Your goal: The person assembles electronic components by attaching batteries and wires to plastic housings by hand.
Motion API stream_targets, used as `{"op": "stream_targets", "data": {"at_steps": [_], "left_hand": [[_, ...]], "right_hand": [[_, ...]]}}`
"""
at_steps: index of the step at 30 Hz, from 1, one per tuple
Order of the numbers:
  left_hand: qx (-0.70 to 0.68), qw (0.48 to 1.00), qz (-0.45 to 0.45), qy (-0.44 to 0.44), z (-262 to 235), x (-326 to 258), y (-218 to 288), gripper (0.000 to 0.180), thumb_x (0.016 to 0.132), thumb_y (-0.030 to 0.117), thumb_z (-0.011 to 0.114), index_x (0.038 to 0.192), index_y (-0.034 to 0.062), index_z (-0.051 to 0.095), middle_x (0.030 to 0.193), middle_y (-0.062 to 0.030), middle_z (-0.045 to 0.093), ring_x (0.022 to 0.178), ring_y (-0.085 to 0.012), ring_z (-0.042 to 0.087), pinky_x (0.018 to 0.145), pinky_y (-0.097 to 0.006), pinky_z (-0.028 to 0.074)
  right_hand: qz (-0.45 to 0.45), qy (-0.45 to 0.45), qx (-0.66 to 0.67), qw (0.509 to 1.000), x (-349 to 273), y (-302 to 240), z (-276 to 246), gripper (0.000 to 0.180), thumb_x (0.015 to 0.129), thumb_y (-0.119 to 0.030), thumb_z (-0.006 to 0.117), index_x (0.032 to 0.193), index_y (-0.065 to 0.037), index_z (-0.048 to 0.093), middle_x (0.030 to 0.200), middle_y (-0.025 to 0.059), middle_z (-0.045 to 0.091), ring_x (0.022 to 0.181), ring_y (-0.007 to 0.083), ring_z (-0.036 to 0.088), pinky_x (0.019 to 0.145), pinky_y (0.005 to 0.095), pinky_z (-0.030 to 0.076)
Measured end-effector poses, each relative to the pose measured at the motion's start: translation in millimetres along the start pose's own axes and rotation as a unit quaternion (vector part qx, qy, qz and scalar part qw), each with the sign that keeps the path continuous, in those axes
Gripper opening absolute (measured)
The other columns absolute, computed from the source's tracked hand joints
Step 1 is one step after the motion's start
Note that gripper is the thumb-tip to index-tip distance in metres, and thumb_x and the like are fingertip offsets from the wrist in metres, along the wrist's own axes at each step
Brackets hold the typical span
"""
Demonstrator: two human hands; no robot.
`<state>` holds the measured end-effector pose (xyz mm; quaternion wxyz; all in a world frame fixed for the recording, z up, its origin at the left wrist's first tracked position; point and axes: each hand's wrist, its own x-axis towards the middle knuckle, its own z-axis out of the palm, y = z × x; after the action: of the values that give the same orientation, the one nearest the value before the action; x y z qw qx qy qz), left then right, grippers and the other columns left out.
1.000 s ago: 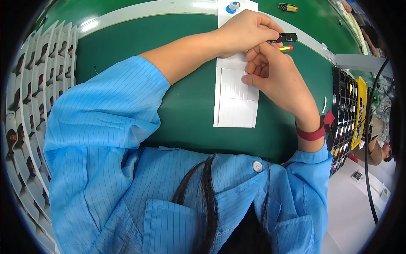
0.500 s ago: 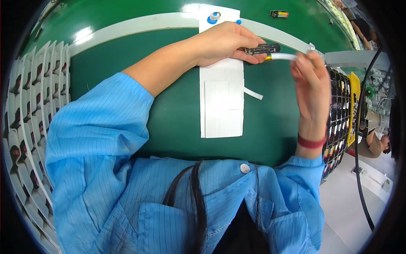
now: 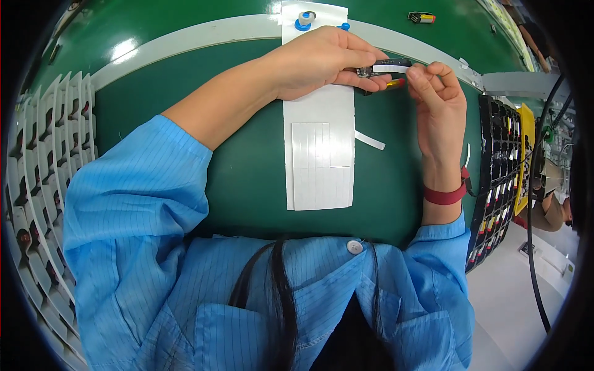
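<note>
My left hand (image 3: 322,62) grips a small black oblong part (image 3: 387,67) with red and yellow wires at one end, holding it over the green table (image 3: 247,173). My right hand (image 3: 436,102) pinches a white adhesive strip (image 3: 391,69) and presses it along the part. Below the hands lies a white backing sheet (image 3: 322,154) with a grid of cut white strips. One loose white strip (image 3: 370,140) lies just right of the sheet. A red band circles my right wrist.
A black tray (image 3: 498,179) of small parts stands at the right edge. White slotted racks (image 3: 37,161) line the left. A blue-and-white tape roll (image 3: 304,20) and another small black part (image 3: 421,17) lie at the far side, beyond a white line.
My right hand pulled away to the right with a strip, then came back to the part and now lays the strip on it. A loose strip appeared beside the sheet.
</note>
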<state>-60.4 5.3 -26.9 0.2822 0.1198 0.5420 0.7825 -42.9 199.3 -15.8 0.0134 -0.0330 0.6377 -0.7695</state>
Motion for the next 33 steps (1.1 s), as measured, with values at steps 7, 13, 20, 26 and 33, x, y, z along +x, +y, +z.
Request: {"op": "stream_targets", "data": {"at_steps": [7,13,20,26,33], "left_hand": [[0.028,1.0,0.01,0.007,2,0,0,0.032,0.088,0.015,0.05,0.112,-0.0053,0.052,0.1,-0.0183,0.058,0.09,-0.0211,0.061,0.086,-0.027,0.047],[0.027,0.999,0.004,-0.016,0,-2,0,0.031,0.088,0.012,0.05,0.113,-0.0045,0.051,0.1,-0.0168,0.059,0.09,-0.0208,0.061,0.086,-0.028,0.047],[0.057,0.998,0.005,0.005,3,-4,2,0.029,0.087,0.009,0.049,0.114,-0.0038,0.051,0.098,-0.016,0.059,0.087,-0.0202,0.062,0.084,-0.027,0.048],[0.044,0.998,-0.005,-0.033,-1,-4,5,0.03,0.086,0.009,0.051,0.113,-0.005,0.051,0.095,-0.0181,0.06,0.083,-0.0208,0.063,0.078,-0.026,0.051],[-0.074,0.979,-0.104,-0.157,-10,-2,12,0.036,0.086,0.01,0.05,0.114,-0.0112,0.045,0.094,-0.0221,0.06,0.078,-0.0226,0.064,0.062,-0.025,0.056]], "right_hand": [[-0.049,0.009,-0.054,0.997,-4,-2,5,0.02,0.075,0.004,0.063,0.088,0.0,0.049,0.082,0.0078,0.06,0.071,0.0088,0.054,0.065,0.0186,0.043],[-0.136,-0.002,-0.148,0.98,-5,2,8,0.02,0.075,0.006,0.062,0.087,0.002,0.047,0.081,0.0075,0.057,0.071,0.0085,0.055,0.065,0.0177,0.045],[-0.12,0.006,-0.163,0.979,-1,2,6,0.02,0.075,0.005,0.063,0.087,0.002,0.048,0.081,0.0073,0.057,0.07,0.0089,0.055,0.064,0.0179,0.046],[0.036,-0.079,-0.063,0.994,7,-13,-11,0.019,0.075,0.004,0.061,0.091,0.001,0.052,0.082,0.0077,0.06,0.072,0.0112,0.058,0.066,0.0212,0.048],[-0.013,-0.121,-0.145,0.982,2,-27,-1,0.019,0.075,0.004,0.061,0.091,0.001,0.052,0.081,0.0051,0.061,0.073,0.0117,0.058,0.068,0.0215,0.048]]}}
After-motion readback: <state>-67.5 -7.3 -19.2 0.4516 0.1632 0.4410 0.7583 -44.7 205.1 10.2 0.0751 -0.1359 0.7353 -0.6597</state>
